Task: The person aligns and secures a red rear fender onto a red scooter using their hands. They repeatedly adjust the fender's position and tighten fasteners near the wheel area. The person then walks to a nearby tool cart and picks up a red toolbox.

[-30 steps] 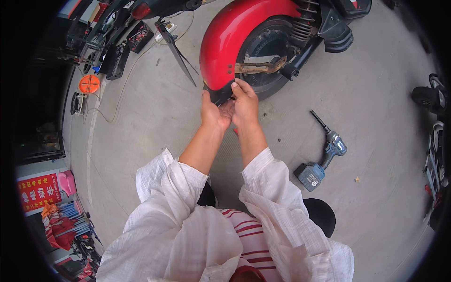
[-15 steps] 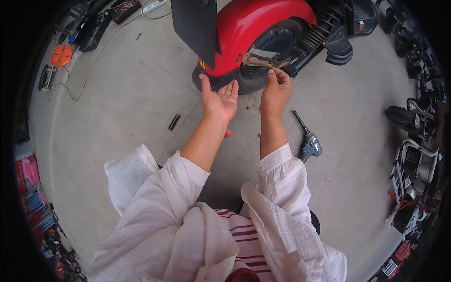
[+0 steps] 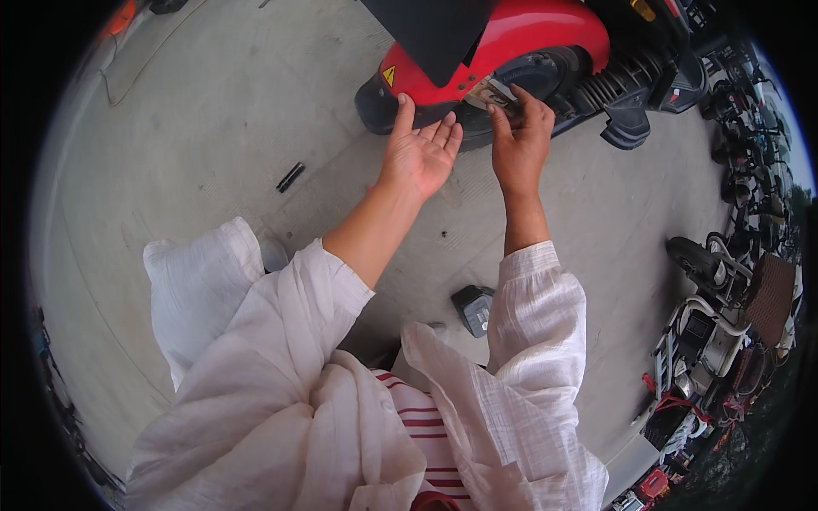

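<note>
Both hands sit higher and closer to the scooter than half a second back; left hand was hanging open in front of the wheel, now its fingertips are up on the fender edge. Right hand is in about the same place on the bracket.

Left to right:
- small black stick-shaped part (image 3: 290, 177) lies on the concrete floor (image 3: 196, 128), well left of the hands, untouched.
- left hand (image 3: 422, 153): open, palm facing up and toward the person, fingers spread, index tip touching the lower rim of the red fender (image 3: 511, 38). Holds nothing.
- metal bracket (image 3: 492, 90): sits at the wheel, just under the fender rim, between the two hands. Long axis runs roughly left-right, tilted down to the right.
- right hand (image 3: 521, 140): fingers curled, thumb and fingertips pinched on the bracket's right end (can't tell if there's a fastener in the pinch, it's too small).
- black rear wheel (image 3: 545, 72) is behind both hands, spring (image 3: 609, 85) to its right.

Key relation: bracket is straight ahead of and touching the right hand; left hand is just beside its left end, not on it. Right is nearer.

Dark power tool (image 3: 474, 308) lies on the floor near the right sleeve (image 3: 537, 315). Parked scooters (image 3: 716, 324) far right.
</note>
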`<control>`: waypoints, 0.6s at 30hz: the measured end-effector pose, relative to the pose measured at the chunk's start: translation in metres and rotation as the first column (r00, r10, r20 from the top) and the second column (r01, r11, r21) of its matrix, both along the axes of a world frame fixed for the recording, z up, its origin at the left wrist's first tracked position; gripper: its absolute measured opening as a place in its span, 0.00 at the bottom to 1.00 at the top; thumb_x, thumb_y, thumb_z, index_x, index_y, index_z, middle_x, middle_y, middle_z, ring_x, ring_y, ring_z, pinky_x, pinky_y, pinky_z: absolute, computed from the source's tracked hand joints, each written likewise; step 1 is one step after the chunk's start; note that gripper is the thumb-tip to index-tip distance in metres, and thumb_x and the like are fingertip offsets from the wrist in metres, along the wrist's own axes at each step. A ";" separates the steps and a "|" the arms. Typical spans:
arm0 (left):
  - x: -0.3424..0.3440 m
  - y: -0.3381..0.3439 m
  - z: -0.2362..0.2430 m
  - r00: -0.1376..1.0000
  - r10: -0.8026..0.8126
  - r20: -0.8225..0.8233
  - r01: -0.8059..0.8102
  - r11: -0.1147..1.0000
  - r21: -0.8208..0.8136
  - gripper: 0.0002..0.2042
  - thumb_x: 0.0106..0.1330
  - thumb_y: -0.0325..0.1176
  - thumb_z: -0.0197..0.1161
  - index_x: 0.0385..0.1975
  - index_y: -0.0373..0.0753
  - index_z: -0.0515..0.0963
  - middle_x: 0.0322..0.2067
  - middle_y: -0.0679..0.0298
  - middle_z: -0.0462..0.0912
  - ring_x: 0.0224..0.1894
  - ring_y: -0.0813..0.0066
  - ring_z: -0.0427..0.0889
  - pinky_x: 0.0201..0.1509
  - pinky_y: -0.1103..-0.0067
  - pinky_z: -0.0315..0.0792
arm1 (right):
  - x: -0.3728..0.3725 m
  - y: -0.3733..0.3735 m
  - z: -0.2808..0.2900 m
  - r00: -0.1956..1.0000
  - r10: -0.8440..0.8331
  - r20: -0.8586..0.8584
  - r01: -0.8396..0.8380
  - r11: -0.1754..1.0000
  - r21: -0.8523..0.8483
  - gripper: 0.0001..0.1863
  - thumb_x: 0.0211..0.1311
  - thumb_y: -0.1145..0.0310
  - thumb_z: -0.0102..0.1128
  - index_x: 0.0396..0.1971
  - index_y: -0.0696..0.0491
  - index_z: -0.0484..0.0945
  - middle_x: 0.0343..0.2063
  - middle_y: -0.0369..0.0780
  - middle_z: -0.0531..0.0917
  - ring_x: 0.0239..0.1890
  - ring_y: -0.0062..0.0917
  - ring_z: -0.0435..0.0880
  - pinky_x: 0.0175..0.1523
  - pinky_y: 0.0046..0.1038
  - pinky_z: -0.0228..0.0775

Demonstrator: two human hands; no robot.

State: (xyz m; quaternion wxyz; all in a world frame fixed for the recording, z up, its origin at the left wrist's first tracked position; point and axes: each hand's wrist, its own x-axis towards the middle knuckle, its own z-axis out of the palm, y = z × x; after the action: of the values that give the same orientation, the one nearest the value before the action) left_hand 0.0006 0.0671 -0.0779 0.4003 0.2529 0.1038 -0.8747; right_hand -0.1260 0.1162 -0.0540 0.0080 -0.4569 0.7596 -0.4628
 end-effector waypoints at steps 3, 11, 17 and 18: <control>0.000 0.001 0.003 1.000 -0.012 0.028 0.012 1.000 -0.010 0.32 0.57 0.59 0.66 0.51 0.40 0.70 0.50 0.64 0.69 0.45 0.73 0.68 0.53 0.75 0.69 | 0.006 -0.002 0.007 0.999 0.054 0.002 -0.054 0.998 0.026 0.21 0.54 0.74 0.67 0.50 0.53 0.76 0.43 0.43 0.72 0.35 0.27 0.78 0.40 0.24 0.74; -0.004 0.004 -0.001 0.999 -0.038 0.027 0.039 0.998 -0.045 0.31 0.54 0.63 0.65 0.44 0.43 0.72 0.37 0.71 0.68 0.34 0.75 0.61 0.42 0.76 0.66 | 0.008 0.002 0.008 0.993 0.058 -0.099 -0.054 0.998 0.044 0.21 0.55 0.73 0.67 0.50 0.54 0.77 0.45 0.45 0.73 0.37 0.26 0.75 0.40 0.24 0.73; -0.002 0.004 0.003 0.991 -0.100 0.086 0.101 0.995 -0.011 0.32 0.53 0.69 0.62 0.40 0.44 0.72 0.33 0.73 0.66 0.31 0.76 0.59 0.40 0.78 0.61 | 0.007 0.001 0.006 0.982 0.052 -0.184 -0.047 0.998 0.030 0.21 0.54 0.73 0.67 0.49 0.55 0.77 0.46 0.46 0.74 0.37 0.31 0.79 0.40 0.27 0.74; -0.002 0.004 0.004 0.991 -0.102 0.084 0.104 0.994 -0.016 0.32 0.53 0.69 0.62 0.40 0.44 0.72 0.32 0.73 0.66 0.31 0.76 0.59 0.40 0.78 0.60 | 0.006 0.001 0.006 0.979 0.051 -0.195 -0.046 0.998 0.031 0.21 0.54 0.73 0.67 0.49 0.55 0.77 0.46 0.46 0.74 0.37 0.32 0.79 0.40 0.28 0.74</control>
State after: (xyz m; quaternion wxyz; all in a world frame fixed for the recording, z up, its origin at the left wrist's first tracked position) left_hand -0.0011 0.0712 -0.0740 0.3613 0.2897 0.0651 -0.8839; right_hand -0.1196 0.1167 -0.0477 -0.0497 -0.5184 0.7514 -0.4052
